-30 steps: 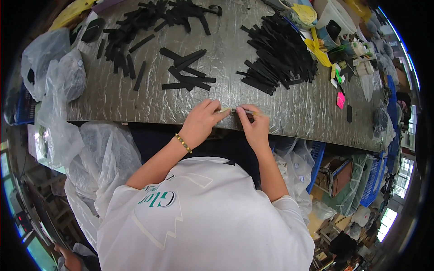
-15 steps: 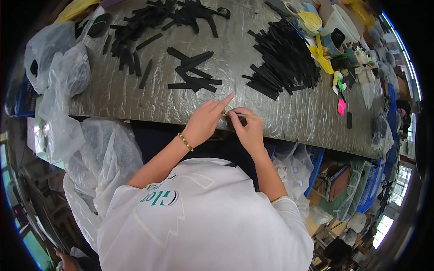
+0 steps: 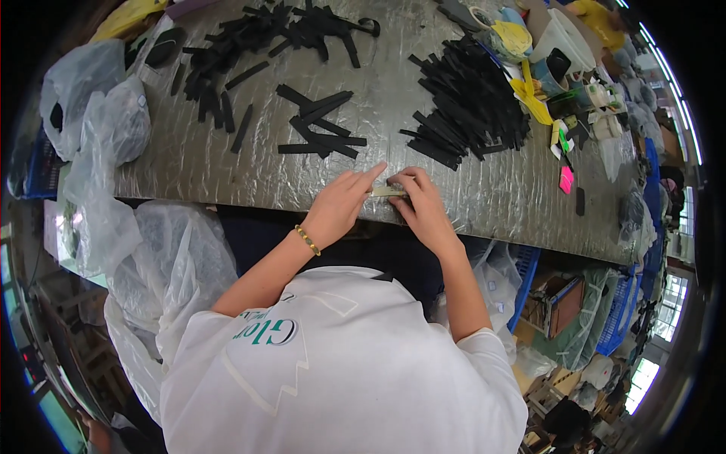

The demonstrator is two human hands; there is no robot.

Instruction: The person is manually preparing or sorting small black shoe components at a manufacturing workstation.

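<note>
My left hand (image 3: 342, 201), wearing a beaded bracelet (image 3: 308, 239), is close to the table's near edge. Its index finger points forward, and the other fingers close on the left end of a short, pale, flat strip (image 3: 388, 192). My right hand (image 3: 426, 206) curls round the strip's other end, thumb on the near side and fingers on the far side. What lies under the right palm is hidden. Beyond my hands a few black strips (image 3: 325, 141) cross one another in a loose heap.
A dense pile of black strips (image 3: 473, 102) lies at the right, a looser pile (image 3: 227, 45) at the far left. Cups and a yellow tool (image 3: 533, 98) crowd the far right, near a pink tag (image 3: 566, 179). Plastic bags (image 3: 113, 129) hang over the left table edge (image 3: 151, 200).
My right hand has turned and its fingers have spread from a tight pinch to either side of the pale strip, which now shows more. The left hand has barely moved.
</note>
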